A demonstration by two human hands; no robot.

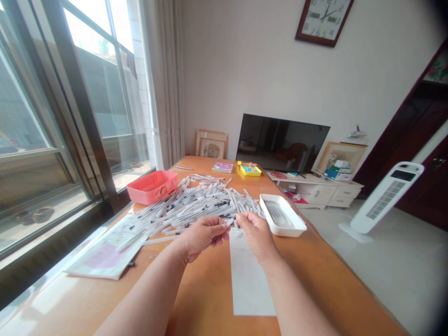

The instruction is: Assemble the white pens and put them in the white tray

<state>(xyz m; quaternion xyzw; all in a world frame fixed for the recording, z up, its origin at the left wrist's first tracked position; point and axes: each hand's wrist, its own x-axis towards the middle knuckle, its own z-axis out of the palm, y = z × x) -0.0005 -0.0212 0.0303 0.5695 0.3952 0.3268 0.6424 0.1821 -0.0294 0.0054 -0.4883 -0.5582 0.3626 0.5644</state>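
Observation:
Above the near edge of a pile of clear pens with black caps (199, 200), both my hands are close together. My left hand (206, 235) is closed in a pinch, with the light tip of a pen (229, 223) showing at its fingertips. Facing it a short gap away, my right hand (257, 235) is also pinched, thumb against fingers; what it holds is too small to make out. A sheet of white paper (250, 280) lies under the right hand. Just right of that hand is a white tray (297, 226) with several pens lined up inside.
A red plastic basket (152, 189) stands left of the pile. Nearer, a paper booklet (105, 254) lies on the wooden table (203, 289). At the far end are a yellow box (250, 171) and a pink book (222, 167). A tower fan (385, 200) stands on the floor to the right.

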